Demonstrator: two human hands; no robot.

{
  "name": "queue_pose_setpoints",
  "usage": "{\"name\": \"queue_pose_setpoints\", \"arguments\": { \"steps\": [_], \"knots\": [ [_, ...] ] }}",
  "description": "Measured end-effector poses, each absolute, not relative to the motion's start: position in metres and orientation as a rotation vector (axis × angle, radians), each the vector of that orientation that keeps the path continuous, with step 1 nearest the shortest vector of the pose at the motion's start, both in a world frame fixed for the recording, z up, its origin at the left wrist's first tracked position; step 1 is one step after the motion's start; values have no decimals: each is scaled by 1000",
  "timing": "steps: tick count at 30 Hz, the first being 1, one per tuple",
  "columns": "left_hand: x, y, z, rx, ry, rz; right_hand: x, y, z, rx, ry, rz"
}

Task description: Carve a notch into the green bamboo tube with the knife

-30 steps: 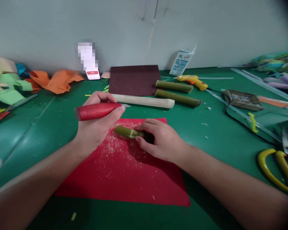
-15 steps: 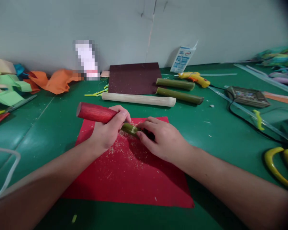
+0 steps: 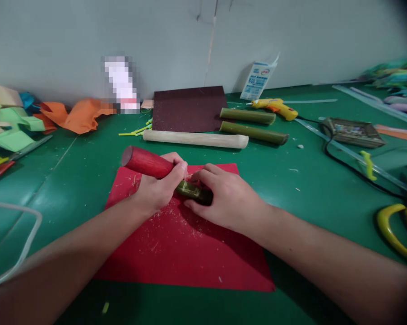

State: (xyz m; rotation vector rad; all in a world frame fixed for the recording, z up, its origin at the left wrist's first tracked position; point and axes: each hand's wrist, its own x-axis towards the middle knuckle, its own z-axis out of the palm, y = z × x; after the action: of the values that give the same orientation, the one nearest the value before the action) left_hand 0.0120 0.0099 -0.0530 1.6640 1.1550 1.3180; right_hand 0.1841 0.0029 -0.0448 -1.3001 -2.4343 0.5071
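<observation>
My left hand (image 3: 158, 189) is closed round the red wooden handle of a knife (image 3: 145, 164), whose blade end is hidden against a short green bamboo piece (image 3: 191, 191). My right hand (image 3: 224, 198) presses down on that bamboo piece and grips its right end, holding it on a red sheet (image 3: 186, 253) dusted with pale shavings. The two hands nearly touch over the bamboo.
Behind the sheet lie a pale wooden stick (image 3: 196, 139), two longer green bamboo pieces (image 3: 254, 133), a dark maroon sheet (image 3: 189, 109) and a yellow glue gun (image 3: 274, 107). Yellow-handled shears (image 3: 396, 230) lie at the right; coloured paper scraps (image 3: 17, 122) at the left.
My left hand came down from above the sheet and brought the knife onto the bamboo, then slid rightward along it toward my right hand. My right hand stayed on the bamboo.
</observation>
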Motion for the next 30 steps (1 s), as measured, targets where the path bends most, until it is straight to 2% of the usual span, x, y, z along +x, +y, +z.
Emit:
{"name": "queue_pose_setpoints", "arguments": {
  "steps": [9, 21, 30],
  "knots": [
    [10, 6, -50, 1818, 1198, 1176, 188, 4, -44, -1235, -2535, 390],
    [17, 13, -55, 1607, 1240, 1208, 182, 5, -48, -1262, -2481, 451],
    [21, 14, -54, 1566, 1259, 1270, 180, 5, -52, -1260, -2474, 366]
  ]
}}
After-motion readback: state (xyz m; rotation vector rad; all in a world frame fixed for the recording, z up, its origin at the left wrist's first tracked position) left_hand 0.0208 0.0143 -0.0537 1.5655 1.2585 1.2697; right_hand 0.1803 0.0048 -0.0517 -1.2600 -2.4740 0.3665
